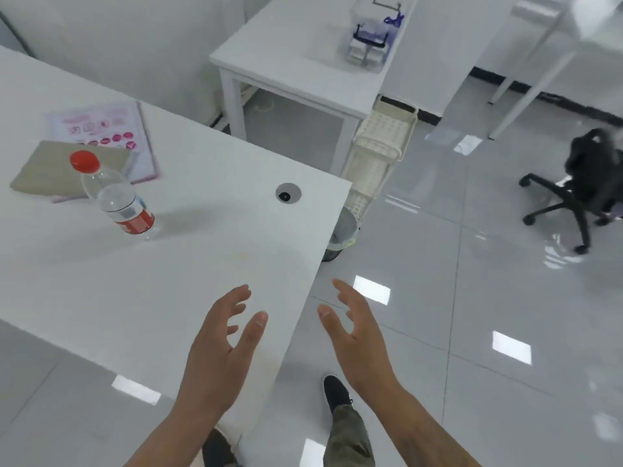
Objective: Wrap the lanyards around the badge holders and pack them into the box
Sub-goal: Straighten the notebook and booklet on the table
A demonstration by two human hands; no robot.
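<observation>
- Head view: the left hand (219,348) and right hand (357,335) are both spread and hold nothing, above the near table (168,264) corner.
- The clear box (374,32), with blue lanyards (392,21) blurred at it, sits on the far table (286,62), well apart.
- Judged: wrapping is not begun; the next move calls for walking over to reach them.
</observation>
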